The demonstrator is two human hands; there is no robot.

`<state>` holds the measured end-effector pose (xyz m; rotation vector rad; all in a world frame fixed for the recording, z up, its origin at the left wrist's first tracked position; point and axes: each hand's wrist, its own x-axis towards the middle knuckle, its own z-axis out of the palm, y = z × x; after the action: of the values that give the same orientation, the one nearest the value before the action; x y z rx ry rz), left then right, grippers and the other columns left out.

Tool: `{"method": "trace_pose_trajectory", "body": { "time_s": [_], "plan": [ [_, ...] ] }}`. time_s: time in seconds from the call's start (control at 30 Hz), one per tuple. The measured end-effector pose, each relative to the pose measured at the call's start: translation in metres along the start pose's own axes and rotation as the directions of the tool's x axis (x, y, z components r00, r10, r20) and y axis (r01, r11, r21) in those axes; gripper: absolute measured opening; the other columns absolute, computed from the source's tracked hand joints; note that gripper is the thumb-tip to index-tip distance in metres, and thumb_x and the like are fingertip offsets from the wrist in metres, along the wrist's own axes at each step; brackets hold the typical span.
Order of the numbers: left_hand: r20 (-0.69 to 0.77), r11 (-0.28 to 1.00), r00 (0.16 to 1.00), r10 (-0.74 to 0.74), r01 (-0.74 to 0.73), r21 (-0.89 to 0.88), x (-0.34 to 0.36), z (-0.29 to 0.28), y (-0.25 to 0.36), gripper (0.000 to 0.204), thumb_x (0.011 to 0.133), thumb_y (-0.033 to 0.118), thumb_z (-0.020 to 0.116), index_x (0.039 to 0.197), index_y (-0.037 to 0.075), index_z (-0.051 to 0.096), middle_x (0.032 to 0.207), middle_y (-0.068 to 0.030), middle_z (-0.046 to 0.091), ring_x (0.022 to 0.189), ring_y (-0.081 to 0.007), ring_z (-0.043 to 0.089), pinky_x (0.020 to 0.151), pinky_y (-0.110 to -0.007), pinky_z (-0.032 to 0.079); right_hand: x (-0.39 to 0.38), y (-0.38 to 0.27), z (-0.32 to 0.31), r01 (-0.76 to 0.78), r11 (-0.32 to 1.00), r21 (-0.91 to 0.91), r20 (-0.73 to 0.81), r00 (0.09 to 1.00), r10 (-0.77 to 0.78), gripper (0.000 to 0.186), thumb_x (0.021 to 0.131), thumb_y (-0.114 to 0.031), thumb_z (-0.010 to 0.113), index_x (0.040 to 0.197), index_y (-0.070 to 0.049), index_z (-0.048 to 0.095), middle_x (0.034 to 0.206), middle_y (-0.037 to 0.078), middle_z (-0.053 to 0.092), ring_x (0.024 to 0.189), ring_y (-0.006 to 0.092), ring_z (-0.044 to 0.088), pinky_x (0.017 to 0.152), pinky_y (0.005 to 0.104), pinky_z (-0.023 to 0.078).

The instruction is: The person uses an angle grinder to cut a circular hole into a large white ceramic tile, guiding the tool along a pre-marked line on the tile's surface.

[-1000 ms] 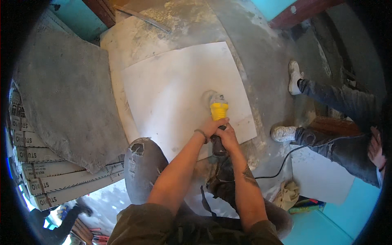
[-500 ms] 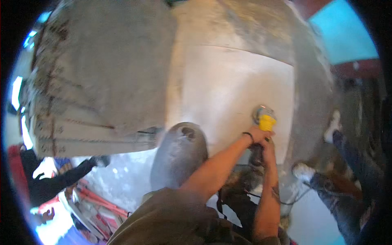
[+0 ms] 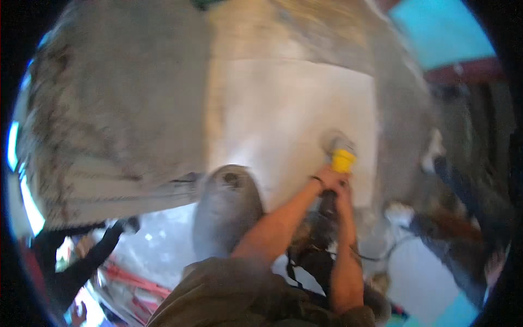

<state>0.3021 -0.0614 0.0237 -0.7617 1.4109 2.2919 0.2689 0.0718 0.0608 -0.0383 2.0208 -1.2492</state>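
A yellow and black angle grinder (image 3: 343,161) rests with its blurred round head on the right part of a large pale slab (image 3: 283,92). My left hand (image 3: 327,176), with a dark band at its wrist, is closed around the grinder's body just behind the yellow part. Close against it, my right hand (image 3: 343,191) grips the dark handle end. Some fingers of both hands overlap and are hard to separate. Whether the disc touches the slab cannot be told.
Thick grey slabs (image 3: 141,98) fill the left side. A rounded grey form (image 3: 229,210) with a dark patch rises beside my left forearm. A dark cable (image 3: 381,256) runs right. Shoes (image 3: 399,214) and dark trouser legs belong to a person at right; another person's dark-clothed limb (image 3: 95,253) shows at left.
The whole view has shifted, so the scene sits further left and slightly higher. Both hands still hold the grinder at about the same spot on the slab.
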Motion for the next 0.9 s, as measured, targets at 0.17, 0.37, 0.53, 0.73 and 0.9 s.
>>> {"method": "trace_pose_trajectory", "body": {
  "time_s": [0.17, 0.37, 0.53, 0.73, 0.9],
  "plan": [
    [-0.198, 0.998, 0.979, 0.042, -0.051, -0.043, -0.017, 0.01, 0.035, 0.038, 0.083, 0.04, 0.081, 0.099, 0.005, 0.074, 0.086, -0.0083, 0.073, 0.077, -0.0195, 0.07, 0.072, -0.035, 0.054, 0.005, -0.029, -0.005, -0.049, 0.987, 0.155, 0.135, 0.99, 0.027, 0.048, 0.087, -0.016, 0.07, 0.13, 0.0, 0.056, 0.117, 0.011, 0.067, 0.101, 0.0221, 0.065, 0.088, 0.0351, 0.052],
    [-0.233, 0.998, 0.971, 0.057, -0.053, 0.022, -0.01, 0.009, 0.041, 0.044, 0.082, 0.045, 0.079, 0.098, 0.004, 0.073, 0.088, -0.0105, 0.074, 0.079, -0.0224, 0.07, 0.074, -0.038, 0.054, -0.001, -0.062, -0.002, -0.085, 0.989, 0.12, 0.129, 0.989, 0.069, 0.048, 0.085, -0.021, 0.07, 0.127, 0.0, 0.057, 0.108, 0.011, 0.069, 0.092, 0.0178, 0.067, 0.078, 0.0325, 0.054],
    [-0.234, 0.973, 0.967, 0.1, -0.144, -0.179, 0.003, 0.004, 0.03, 0.049, 0.082, 0.048, 0.078, 0.1, 0.003, 0.073, 0.093, -0.013, 0.075, 0.085, -0.0259, 0.071, 0.077, -0.04, 0.054, 0.005, -0.072, 0.003, -0.132, 0.987, 0.092, 0.176, 0.978, 0.114, 0.047, 0.087, -0.026, 0.067, 0.124, 0.001, 0.057, 0.101, 0.007, 0.068, 0.083, 0.017, 0.067, 0.072, 0.0301, 0.054],
    [-0.256, 0.999, 0.967, 0.002, 0.007, 0.033, 0.019, -0.002, 0.031, 0.063, 0.077, 0.058, 0.079, 0.104, 0.001, 0.075, 0.102, -0.0167, 0.075, 0.093, -0.0271, 0.072, 0.083, -0.039, 0.055, 0.006, -0.099, 0.004, -0.186, 0.982, 0.017, 0.208, 0.962, 0.178, 0.043, 0.088, -0.026, 0.068, 0.12, 0.001, 0.058, 0.097, 0.009, 0.069, 0.075, 0.017, 0.068, 0.065, 0.0299, 0.055],
    [-0.245, 0.996, 0.969, -0.022, -0.002, -0.094, 0.024, 0.003, 0.03, 0.068, 0.072, 0.059, 0.082, 0.105, 0.0, 0.075, 0.105, -0.0176, 0.075, 0.096, -0.0273, 0.073, 0.085, -0.039, 0.055, 0.007, -0.102, 0.001, -0.248, 0.969, -0.001, 0.186, 0.952, 0.244, 0.042, 0.089, -0.028, 0.066, 0.117, 0.003, 0.059, 0.094, 0.012, 0.07, 0.074, 0.0186, 0.069, 0.065, 0.0318, 0.056]
  ]
}}
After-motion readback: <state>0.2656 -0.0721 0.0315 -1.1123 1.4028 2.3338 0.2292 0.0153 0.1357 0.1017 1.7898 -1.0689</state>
